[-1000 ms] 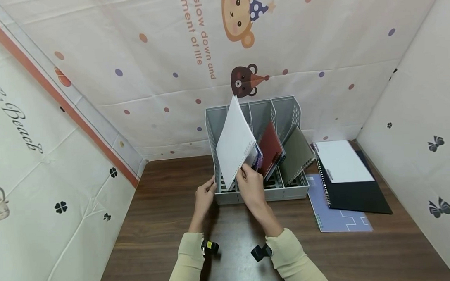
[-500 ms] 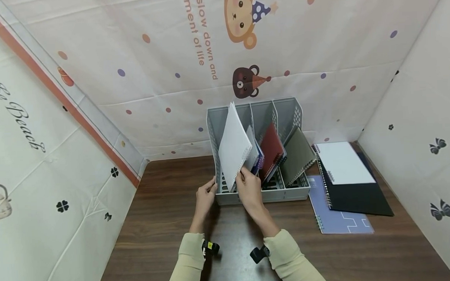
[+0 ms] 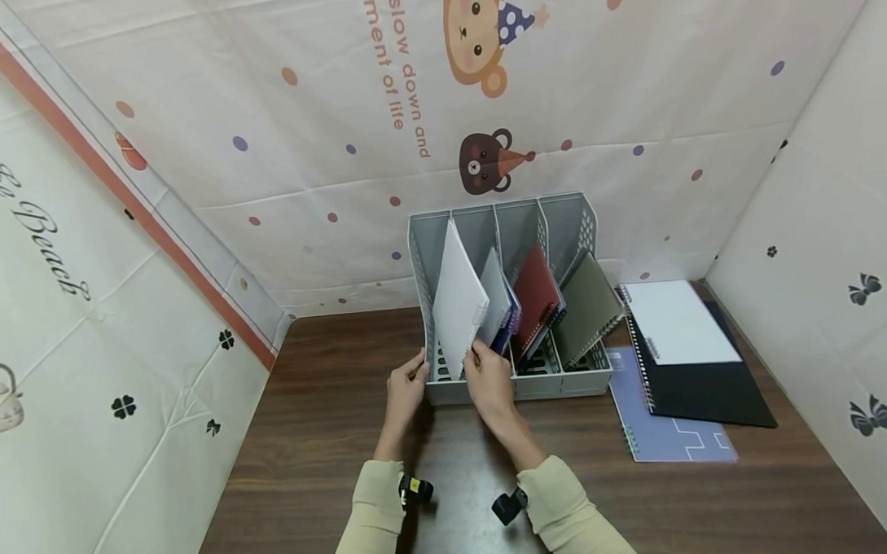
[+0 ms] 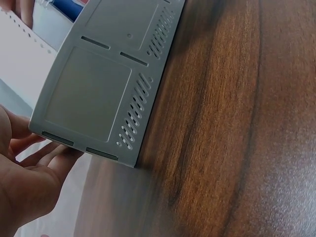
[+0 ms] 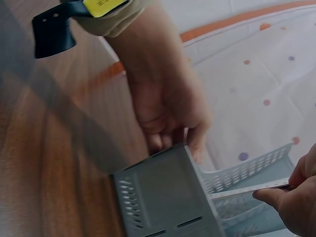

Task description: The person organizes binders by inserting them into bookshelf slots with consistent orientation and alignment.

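In the head view a grey file organizer [image 3: 524, 386] with side-by-side compartments stands on the table. My left hand [image 3: 406, 386] grips its front left corner; in the left wrist view the fingers of that hand [image 4: 29, 182] wrap round the organizer's edge [image 4: 89, 94]. My right hand [image 3: 489, 380] pinches the lower front edge of a white spiral notebook [image 3: 459, 297], which stands tilted in the leftmost compartment. From the right wrist view, thumb and fingers of the right hand [image 5: 298, 197] close on the thin notebook edge [image 5: 247, 189].
Further right in the organizer lean a pale notebook [image 3: 494, 296], a red notebook [image 3: 535, 298] and an olive notebook [image 3: 587, 304]. Beside it on the wooden table [image 3: 303, 445] lie a white notebook [image 3: 680, 322], a black one [image 3: 704, 394] and a blue-purple one [image 3: 662, 436], overlapping.
The white notebook has sunk lower into the leftmost compartment, my right hand moving down with it. More of the pale notebook behind shows. My left hand has stayed at the corner.
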